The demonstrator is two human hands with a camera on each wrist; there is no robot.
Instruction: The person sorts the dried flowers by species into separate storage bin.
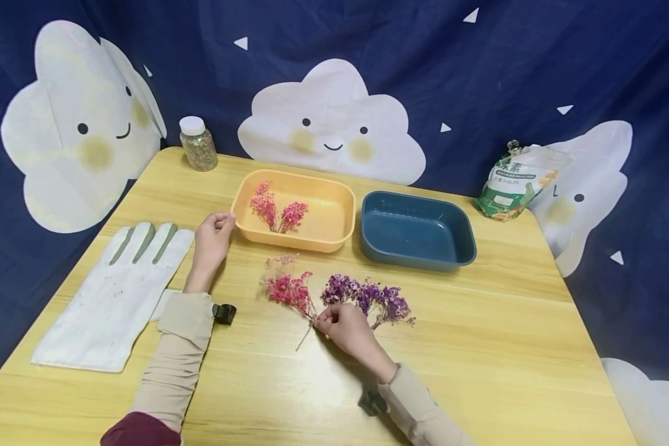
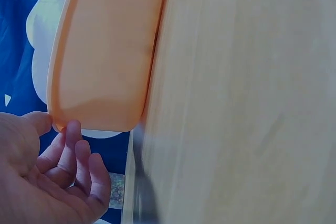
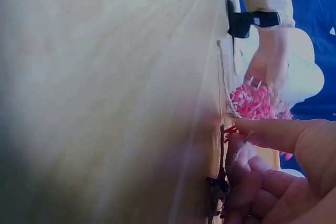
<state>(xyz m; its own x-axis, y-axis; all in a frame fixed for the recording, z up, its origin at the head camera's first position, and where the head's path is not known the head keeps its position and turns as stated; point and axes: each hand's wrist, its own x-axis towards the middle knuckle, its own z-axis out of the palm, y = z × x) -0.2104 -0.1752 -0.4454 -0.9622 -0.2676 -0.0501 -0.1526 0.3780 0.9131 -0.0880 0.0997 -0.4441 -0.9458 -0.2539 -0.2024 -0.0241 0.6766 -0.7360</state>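
My left hand [image 1: 212,241] pinches the near left corner of the yellow plastic basin [image 1: 334,238], thumb and fingertips at its rim in the left wrist view. Inside that basin lie two pink dried flower sprigs [image 1: 293,217]. In front of it, my right hand [image 1: 350,331] pinches the thin stem of another pink dried flower sprig [image 1: 290,292], whose head points away to the left. Purple dried flowers [image 1: 390,303] lie just beyond the right hand, which partly hides their stems. In the right wrist view, the pink sprig [image 3: 254,103] shows past the thumb and finger.
A dark blue basin [image 1: 418,257] stands right of the yellow one. White gloves with grey-green stripes [image 1: 106,310] lie at the left. At the back are a white-lidded jar [image 1: 199,148] on the left and a green-and-white bag [image 1: 507,192] on the right, before a blue curtain.
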